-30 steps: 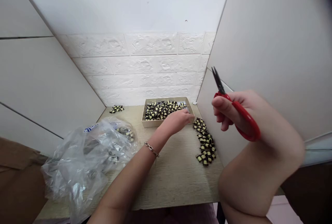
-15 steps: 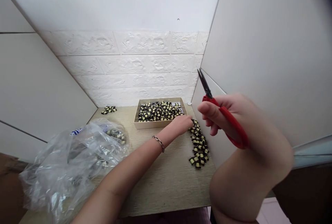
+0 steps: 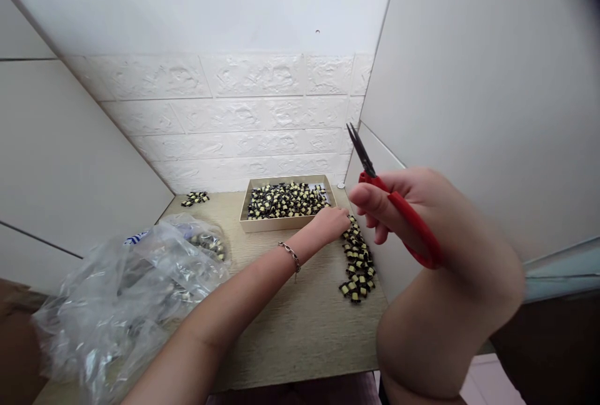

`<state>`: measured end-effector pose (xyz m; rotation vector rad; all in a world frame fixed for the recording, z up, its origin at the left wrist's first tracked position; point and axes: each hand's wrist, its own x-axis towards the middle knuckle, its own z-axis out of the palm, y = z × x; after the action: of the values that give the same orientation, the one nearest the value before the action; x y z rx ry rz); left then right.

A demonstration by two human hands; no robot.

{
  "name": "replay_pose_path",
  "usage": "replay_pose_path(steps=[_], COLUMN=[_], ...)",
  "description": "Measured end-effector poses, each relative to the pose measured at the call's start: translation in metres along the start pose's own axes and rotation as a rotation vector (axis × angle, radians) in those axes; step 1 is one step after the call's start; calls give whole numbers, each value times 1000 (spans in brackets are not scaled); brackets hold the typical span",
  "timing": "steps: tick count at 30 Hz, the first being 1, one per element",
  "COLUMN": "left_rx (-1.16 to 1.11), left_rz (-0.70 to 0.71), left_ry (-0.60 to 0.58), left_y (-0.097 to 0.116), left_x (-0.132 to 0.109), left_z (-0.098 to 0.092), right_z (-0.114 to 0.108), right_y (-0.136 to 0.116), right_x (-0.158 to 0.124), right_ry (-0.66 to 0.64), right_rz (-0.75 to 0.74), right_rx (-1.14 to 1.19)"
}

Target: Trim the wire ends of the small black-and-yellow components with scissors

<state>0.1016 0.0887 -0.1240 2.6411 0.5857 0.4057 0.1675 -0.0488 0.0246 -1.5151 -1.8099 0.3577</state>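
Note:
My left hand (image 3: 332,224), with a chain bracelet at the wrist, reaches to the top end of a row of small black and yellow pieces (image 3: 359,261) on the table's right side. Its fingertips are bent down at the pieces and too small to make out. Raised at the right, my right hand (image 3: 394,202) is closed round red-handled scissors (image 3: 363,152), their dark blades pointing up and left, slightly apart. Beside my left hand stands a shallow cream box (image 3: 269,225) holding several more such pieces (image 3: 285,200).
A clear plastic bag (image 3: 126,292) with pieces inside lies at the left of the wooden table (image 3: 285,330). A small cluster of pieces (image 3: 195,198) sits at the back left. White panels flank both sides, and a white brick-patterned wall (image 3: 253,111) is behind.
The view has shifted slightly. My right hand with the scissors has moved a little to the left. My left hand stays at the top of the row of pieces.

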Motion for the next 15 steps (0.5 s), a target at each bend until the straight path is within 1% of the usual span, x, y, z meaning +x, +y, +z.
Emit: replay_pose_path(steps=[9, 15], left_rx=[-137, -290], left_rz=[3, -20], left_ry=[51, 89], left_y=[-2, -7], left_x=[1, -4], left_z=[0, 3], right_z=[1, 2], right_y=[2, 3], right_x=[1, 1], right_ry=[25, 4], right_rz=[-3, 24], right_rx=[6, 11])
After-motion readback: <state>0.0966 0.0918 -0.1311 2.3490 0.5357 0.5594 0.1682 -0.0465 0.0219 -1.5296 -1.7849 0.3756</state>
